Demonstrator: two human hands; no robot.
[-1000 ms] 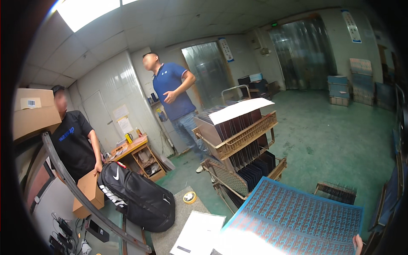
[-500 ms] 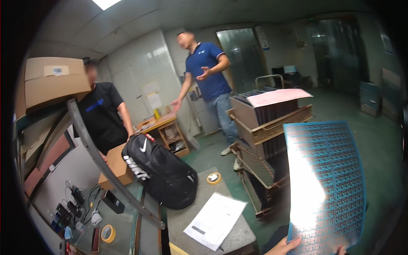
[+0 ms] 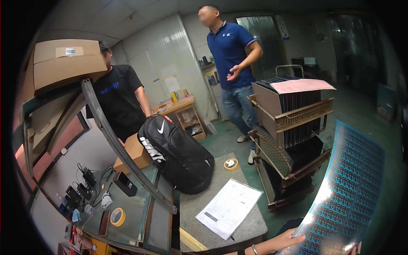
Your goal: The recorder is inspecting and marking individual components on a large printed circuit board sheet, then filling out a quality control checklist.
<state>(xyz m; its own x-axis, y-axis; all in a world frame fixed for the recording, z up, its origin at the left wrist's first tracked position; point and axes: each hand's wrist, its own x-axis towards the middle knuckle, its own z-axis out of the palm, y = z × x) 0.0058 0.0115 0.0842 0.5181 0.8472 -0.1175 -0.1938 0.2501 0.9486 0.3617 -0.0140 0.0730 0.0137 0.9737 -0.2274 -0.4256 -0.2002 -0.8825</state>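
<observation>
A large, thin circuit board panel [image 3: 350, 182], coppery with rows of repeated blue tracks and a blue border, is tilted at the lower right. My left hand [image 3: 287, 240], with a metal band at the wrist, grips its lower left edge, thumb on the face and the other fingers partly hidden behind. Only fingertips of my right hand [image 3: 357, 247] show, holding the panel near its lower right edge. Bright glare lies along the panel's left side. Nearest to my left hand, a printed sheet in a clear sleeve [image 3: 229, 208] lies on a grey-topped table [image 3: 248, 219].
Beyond the panel stands a rack [image 3: 304, 119] of upright dark panels, topped by a pink sheet [image 3: 302, 86]. A black backpack [image 3: 178, 153] and a tape roll [image 3: 230, 164] rest on the table. Two people stand behind. A metal-framed shelf [image 3: 123, 144] bears a carton [image 3: 68, 63].
My view has shifted, so the room sits further right. The panel is lower, further right and more tilted; more of my left forearm shows. The person in blue has lowered one arm.
</observation>
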